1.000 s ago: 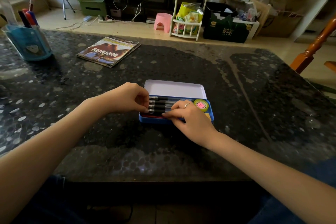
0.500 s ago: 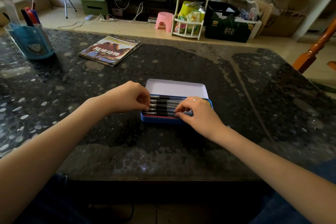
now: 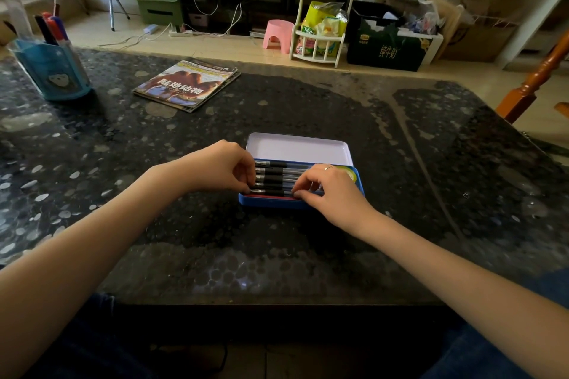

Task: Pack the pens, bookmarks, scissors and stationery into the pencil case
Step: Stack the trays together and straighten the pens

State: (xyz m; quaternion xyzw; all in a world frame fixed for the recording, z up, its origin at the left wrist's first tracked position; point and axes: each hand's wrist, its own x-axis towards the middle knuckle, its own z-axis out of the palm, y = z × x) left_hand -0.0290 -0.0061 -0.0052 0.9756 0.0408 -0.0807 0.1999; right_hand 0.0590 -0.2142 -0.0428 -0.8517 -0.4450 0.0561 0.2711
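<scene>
Both hands, left (image 3: 215, 168) and right (image 3: 329, 191), press curled fingertips on pens (image 3: 277, 178) in the open case (image 3: 271, 201) mid-table, gripping nothing.

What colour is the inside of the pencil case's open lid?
Plain pale lilac-white, unpatterned; the lid lies open behind the blue tray. Head view, the only one.

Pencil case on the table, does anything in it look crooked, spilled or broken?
Nothing stands out. The pens lie side by side, roughly parallel, inside the open pencil case, with the left hand and right hand at their two ends. No spill or damage is visible.
</scene>
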